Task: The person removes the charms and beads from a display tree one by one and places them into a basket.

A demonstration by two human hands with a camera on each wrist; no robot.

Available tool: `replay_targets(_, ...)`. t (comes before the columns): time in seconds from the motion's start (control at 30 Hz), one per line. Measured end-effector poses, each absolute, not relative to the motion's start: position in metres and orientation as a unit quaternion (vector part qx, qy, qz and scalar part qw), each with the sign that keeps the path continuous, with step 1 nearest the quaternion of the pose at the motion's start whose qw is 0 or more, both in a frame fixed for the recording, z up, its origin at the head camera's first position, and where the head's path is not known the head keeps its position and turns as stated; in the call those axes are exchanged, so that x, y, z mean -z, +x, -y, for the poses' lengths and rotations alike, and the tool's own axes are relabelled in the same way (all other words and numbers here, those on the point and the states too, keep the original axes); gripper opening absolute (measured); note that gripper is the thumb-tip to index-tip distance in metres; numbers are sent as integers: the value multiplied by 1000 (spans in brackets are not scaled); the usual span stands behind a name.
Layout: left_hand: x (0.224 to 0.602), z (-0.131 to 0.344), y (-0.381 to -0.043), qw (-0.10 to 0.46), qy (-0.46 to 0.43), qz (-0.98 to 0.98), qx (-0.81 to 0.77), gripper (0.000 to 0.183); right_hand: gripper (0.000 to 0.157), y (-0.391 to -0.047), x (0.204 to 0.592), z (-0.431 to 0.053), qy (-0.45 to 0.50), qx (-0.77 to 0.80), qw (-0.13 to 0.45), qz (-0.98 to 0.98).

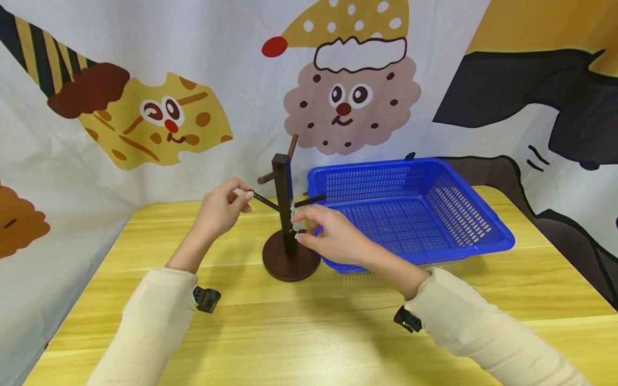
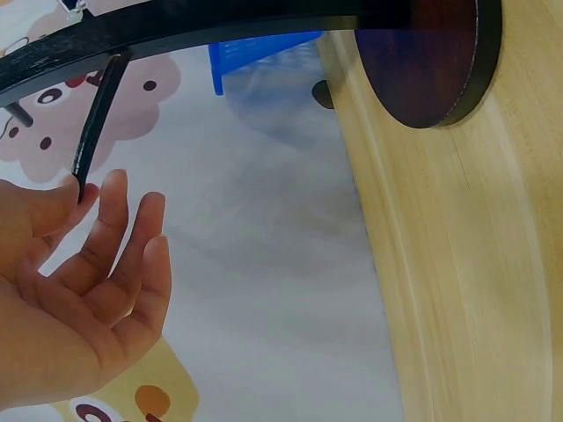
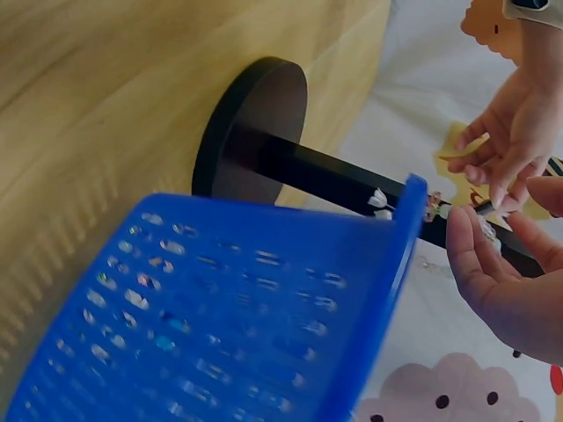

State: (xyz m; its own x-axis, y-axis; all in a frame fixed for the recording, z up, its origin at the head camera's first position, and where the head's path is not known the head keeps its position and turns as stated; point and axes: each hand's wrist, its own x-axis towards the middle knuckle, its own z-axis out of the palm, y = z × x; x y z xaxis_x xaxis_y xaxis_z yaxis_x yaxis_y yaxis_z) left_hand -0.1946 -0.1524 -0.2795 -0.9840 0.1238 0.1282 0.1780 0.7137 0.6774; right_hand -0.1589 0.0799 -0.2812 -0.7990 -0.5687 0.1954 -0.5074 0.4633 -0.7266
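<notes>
A dark wooden stand [image 1: 281, 203] with a round base [image 1: 291, 268] and several pegs stands upright on the table. Thumb and fingertips of my left hand [image 1: 223, 209] pinch the outer end of its left peg [image 1: 264, 200]; in the left wrist view the other fingers of this hand [image 2: 106, 290] spread loosely beside the peg [image 2: 97, 123]. Close against the post, my right hand [image 1: 333, 233] pinches a string of clear and pale beads [image 1: 296, 219]. White flower-like charms [image 3: 380, 200] on it show past the basket rim in the right wrist view.
Right behind the stand lies a blue plastic basket [image 1: 478, 250], its near left corner close to the base and my right forearm. In the right wrist view its perforated wall [image 3: 229, 299] covers part of the post. A cartoon-printed cloth [image 1: 251, 107] hangs along the table's back edge.
</notes>
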Motion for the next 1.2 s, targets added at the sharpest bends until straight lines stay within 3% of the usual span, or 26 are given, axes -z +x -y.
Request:
replay_targets(0.47,281,152,-195,34,-80,926,368,20,33,-163,294,-73,-300,430,66,-849)
replay_targets(1.2,282,150,-192,43,-81,925,369,21,19,-164,291,-78,-311,432,34,-846)
